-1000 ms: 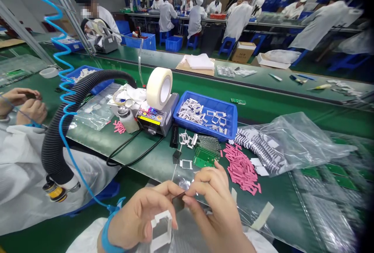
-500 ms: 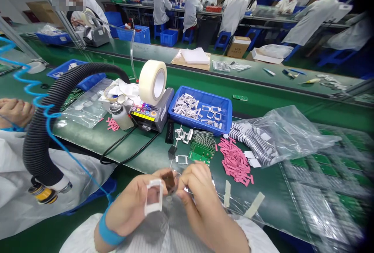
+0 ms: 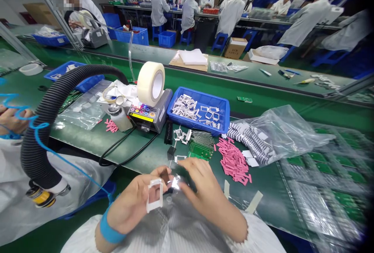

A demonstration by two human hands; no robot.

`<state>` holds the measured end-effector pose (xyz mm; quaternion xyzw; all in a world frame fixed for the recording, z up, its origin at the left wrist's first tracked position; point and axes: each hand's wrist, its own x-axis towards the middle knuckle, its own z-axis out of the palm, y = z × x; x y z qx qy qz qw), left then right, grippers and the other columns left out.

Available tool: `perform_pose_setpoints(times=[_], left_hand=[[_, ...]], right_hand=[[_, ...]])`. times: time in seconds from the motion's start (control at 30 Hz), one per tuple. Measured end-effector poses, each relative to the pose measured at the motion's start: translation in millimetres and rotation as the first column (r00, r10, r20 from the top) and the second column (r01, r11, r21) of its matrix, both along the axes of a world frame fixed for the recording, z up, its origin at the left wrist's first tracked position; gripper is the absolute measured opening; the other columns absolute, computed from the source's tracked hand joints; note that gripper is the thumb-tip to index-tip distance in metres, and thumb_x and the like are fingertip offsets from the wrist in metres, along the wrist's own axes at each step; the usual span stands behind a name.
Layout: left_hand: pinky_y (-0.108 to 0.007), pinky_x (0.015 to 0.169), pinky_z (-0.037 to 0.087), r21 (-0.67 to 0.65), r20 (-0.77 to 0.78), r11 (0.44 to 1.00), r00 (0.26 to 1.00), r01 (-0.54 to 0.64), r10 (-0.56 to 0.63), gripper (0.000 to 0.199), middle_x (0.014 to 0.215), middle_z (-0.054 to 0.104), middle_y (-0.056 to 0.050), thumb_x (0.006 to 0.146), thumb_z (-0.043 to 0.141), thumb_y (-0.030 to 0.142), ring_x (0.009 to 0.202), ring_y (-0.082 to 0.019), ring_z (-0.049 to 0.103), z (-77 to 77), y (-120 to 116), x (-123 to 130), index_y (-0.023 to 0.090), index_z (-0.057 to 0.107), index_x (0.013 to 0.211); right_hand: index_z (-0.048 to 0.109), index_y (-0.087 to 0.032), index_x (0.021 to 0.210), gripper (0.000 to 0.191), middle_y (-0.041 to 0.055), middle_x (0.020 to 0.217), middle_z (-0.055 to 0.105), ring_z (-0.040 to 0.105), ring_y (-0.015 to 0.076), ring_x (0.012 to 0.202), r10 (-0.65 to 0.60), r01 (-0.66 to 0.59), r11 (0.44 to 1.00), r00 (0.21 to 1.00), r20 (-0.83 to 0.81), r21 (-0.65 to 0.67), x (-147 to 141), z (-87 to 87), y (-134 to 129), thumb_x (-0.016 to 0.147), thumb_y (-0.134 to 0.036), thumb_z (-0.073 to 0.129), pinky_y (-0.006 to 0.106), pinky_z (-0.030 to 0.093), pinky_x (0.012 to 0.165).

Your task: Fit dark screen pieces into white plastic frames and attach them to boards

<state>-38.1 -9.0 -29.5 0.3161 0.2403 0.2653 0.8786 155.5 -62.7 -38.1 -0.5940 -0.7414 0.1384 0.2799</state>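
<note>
My left hand (image 3: 133, 200), with a blue wrist strap (image 3: 112, 229), is closed around a white plastic frame (image 3: 154, 195). Between its thumb and fingertips it also grips a small dark brown, glassy panel (image 3: 165, 176). Just to the right, my right hand (image 3: 203, 183) is arched with thumb and fingers apart. Shiny clear film (image 3: 176, 182) glares between the two hands; whether the right fingertips touch it I cannot tell. Beyond the hands lie another white frame (image 3: 180, 159), a dark square piece (image 3: 171, 150) and green circuit boards (image 3: 201, 151).
A blue bin (image 3: 198, 109) of white frames stands behind, beside a tape dispenser (image 3: 149, 111). Pink strips (image 3: 232, 159) and a clear bag (image 3: 286, 128) lie right. A black hose (image 3: 35, 136) arches at left, near a co-worker's hand (image 3: 13, 118). Bagged boards (image 3: 324, 175) cover the far right.
My right fingers have parted from their pinch near the dark panel, and the hand has spread. Bright glare now shows on the clear film. My left hand keeps its hold.
</note>
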Motion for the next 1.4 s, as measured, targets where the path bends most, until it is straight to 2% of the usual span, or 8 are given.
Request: perform_pose_setpoints(times=[0.2, 0.33, 0.53, 0.7, 0.83, 0.97, 1.13, 1.4], left_hand=[[-0.022, 0.067, 0.042, 0.048, -0.007, 0.996, 0.997, 0.073, -0.073, 0.030, 0.088, 0.058, -0.003, 0.066, 0.074, 0.045, 0.076, -0.013, 0.054, 7.2, -4, 4, 0.019, 0.073, 0.080], [-0.024, 0.067, 0.043, -0.048, 0.123, 0.998, 0.992, 0.034, -0.028, 0.034, 0.076, 0.060, -0.004, 0.066, 0.074, 0.046, 0.074, -0.015, 0.055, 3.0, -3, 4, 0.015, 0.073, 0.080], [-0.038, 0.088, 0.045, -0.091, 0.411, 0.978, 0.902, 0.186, -0.133, 0.032, 0.093, 0.068, -0.011, 0.069, 0.070, 0.047, 0.097, -0.025, 0.060, 0.6, -6, 15, 0.017, 0.074, 0.079], [-0.035, 0.092, 0.043, -0.071, 0.502, 0.984, 0.858, 0.166, -0.108, 0.035, 0.107, 0.067, -0.011, 0.065, 0.073, 0.049, 0.105, -0.025, 0.059, -1.5, -11, 17, 0.018, 0.075, 0.082], [-0.032, 0.088, 0.045, -0.079, 0.446, 0.990, 0.892, 0.117, -0.070, 0.035, 0.105, 0.067, -0.013, 0.067, 0.072, 0.049, 0.103, -0.025, 0.059, 2.1, -11, 14, 0.016, 0.074, 0.078], [-0.032, 0.088, 0.043, 0.041, 0.266, 0.997, 0.961, 0.071, -0.080, 0.029, 0.108, 0.065, -0.012, 0.070, 0.071, 0.047, 0.103, -0.024, 0.057, 11.1, -9, 10, 0.018, 0.075, 0.075], [-0.041, 0.097, 0.035, 0.315, 0.091, 0.943, 0.986, 0.106, -0.141, 0.039, 0.115, 0.059, -0.011, 0.057, 0.075, 0.055, 0.108, -0.030, 0.052, 14.7, -6, 6, 0.025, 0.077, 0.082], [-0.046, 0.101, 0.032, 0.423, 0.014, 0.893, 0.984, 0.154, -0.176, 0.035, 0.119, 0.055, -0.011, 0.065, 0.073, 0.049, 0.116, -0.032, 0.047, 16.6, -6, 4, 0.028, 0.075, 0.092]], right_hand=[[0.061, -0.025, 0.103, 0.014, -0.0020, 0.097, 0.068, 0.054, 0.0188, 0.088, 0.107, -0.124, 0.932, 0.992, 0.069, 0.341, -13, 40.3, 8, 0.091, -0.025, 0.053, 0.046, 0.022, 0.095], [0.061, -0.028, 0.105, 0.023, -0.0025, 0.095, 0.071, 0.059, 0.0178, 0.088, 0.174, -0.080, 0.948, 0.941, -0.290, 0.308, -15, 31.0, 11, 0.084, -0.039, 0.063, 0.044, 0.028, 0.097], [0.063, -0.039, 0.109, 0.041, -0.0012, 0.102, 0.070, 0.059, 0.0174, 0.100, 0.191, -0.197, 0.972, 0.325, -0.926, 0.131, -28, 11.3, 9, 0.070, -0.047, 0.073, 0.034, 0.048, 0.086], [0.066, -0.038, 0.104, 0.042, -0.0021, 0.101, 0.071, 0.058, 0.0166, 0.105, 0.143, -0.212, 0.971, 0.155, -0.978, 0.108, -37, 0.4, 7, 0.065, -0.041, 0.079, 0.032, 0.047, 0.091], [0.064, -0.038, 0.108, 0.041, 0.0000, 0.103, 0.070, 0.056, 0.0195, 0.108, 0.179, -0.198, 0.972, 0.283, -0.942, 0.125, -34, 2.0, 7, 0.069, -0.042, 0.075, 0.037, 0.046, 0.093], [0.060, -0.029, 0.106, 0.036, 0.0053, 0.102, 0.066, 0.056, 0.0242, 0.105, 0.173, -0.076, 0.984, 0.580, -0.796, 0.159, -22, 18.9, 5, 0.078, -0.052, 0.063, 0.049, 0.036, 0.100], [0.055, -0.024, 0.079, 0.009, -0.0013, 0.073, 0.050, 0.052, 0.0181, 0.078, -0.001, 0.096, 0.965, 0.932, -0.363, 0.244, -12, 46.4, -1, 0.087, -0.028, 0.057, 0.054, 0.019, 0.103], [0.053, -0.024, 0.078, 0.010, -0.0007, 0.072, 0.049, 0.047, 0.0202, 0.080, -0.051, 0.114, 0.967, 0.964, -0.263, 0.230, -11, 44.1, -3, 0.088, -0.023, 0.053, 0.055, 0.018, 0.098]])
